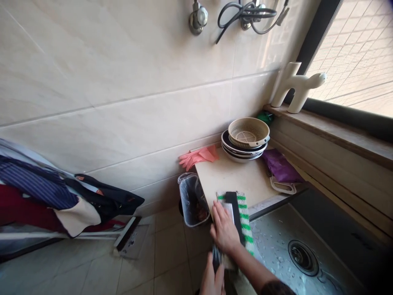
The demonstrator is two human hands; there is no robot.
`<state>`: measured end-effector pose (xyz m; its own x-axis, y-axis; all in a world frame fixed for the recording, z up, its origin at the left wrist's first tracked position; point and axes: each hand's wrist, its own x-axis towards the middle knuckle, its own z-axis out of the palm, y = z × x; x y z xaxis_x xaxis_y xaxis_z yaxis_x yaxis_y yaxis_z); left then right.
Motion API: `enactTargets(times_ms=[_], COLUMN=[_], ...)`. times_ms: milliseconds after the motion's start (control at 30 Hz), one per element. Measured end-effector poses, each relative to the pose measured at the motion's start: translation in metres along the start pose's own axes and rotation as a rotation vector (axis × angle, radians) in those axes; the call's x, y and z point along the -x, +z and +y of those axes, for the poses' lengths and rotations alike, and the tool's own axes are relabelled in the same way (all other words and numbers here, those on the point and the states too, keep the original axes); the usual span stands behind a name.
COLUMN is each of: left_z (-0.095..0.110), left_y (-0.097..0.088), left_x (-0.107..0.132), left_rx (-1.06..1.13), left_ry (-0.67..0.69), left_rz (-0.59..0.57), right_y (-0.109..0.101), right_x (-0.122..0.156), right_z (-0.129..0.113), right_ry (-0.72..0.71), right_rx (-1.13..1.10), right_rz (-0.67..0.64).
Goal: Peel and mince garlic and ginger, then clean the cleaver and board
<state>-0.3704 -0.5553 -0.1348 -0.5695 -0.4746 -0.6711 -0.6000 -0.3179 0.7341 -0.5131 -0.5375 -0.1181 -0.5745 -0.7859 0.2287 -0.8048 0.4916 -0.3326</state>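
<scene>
My left hand (211,279) is wrapped round the black handle (217,255) of a broad-bladed knife at the bottom middle. Reaching in from the lower right, my right hand (225,231) is on the same knife, its fingers together and pressed on the blade (228,208), part of which they hide. Under the blade lies a long dark flat block (237,211) that looks like a whetstone. A green and white striped cloth (246,225) is spread beneath the block, along the counter's front part beside the sink.
The sink (276,233) with wet drops is at right. A beige colander (248,130) tops stacked bowls (233,155) on the counter (227,176), near pink gloves (202,155) and a purple bag (281,166). A lined bin (188,194) stands below left; a clothes rack (92,234) is farther left.
</scene>
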Motion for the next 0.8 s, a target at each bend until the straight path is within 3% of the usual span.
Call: enactTargets(times_ms=[67, 233, 433, 600, 800], left_z=[-0.005, 0.024, -0.005, 0.024, -0.006], left_y=[0.000, 0.011, 0.008, 0.012, 0.005], left_x=[0.000, -0.013, -0.005, -0.012, -0.002], left_rx=[-0.014, 0.014, -0.027, 0.019, -0.021], left_ry=[-0.001, 0.109, -0.009, 0.092, -0.006], left_rz=[0.018, -0.065, 0.009, -0.064, 0.015], right_y=[0.002, -0.008, -0.001, -0.008, 0.001], right_x=[0.003, -0.026, -0.003, -0.026, 0.002], right_z=[-0.001, 0.010, 0.003, 0.012, 0.002], right_ry=[-0.019, 0.062, -0.009, 0.066, -0.031], right_rx=[-0.007, -0.010, 0.000, -0.012, -0.002], right_rz=[-0.003, -0.072, -0.022, -0.065, -0.005])
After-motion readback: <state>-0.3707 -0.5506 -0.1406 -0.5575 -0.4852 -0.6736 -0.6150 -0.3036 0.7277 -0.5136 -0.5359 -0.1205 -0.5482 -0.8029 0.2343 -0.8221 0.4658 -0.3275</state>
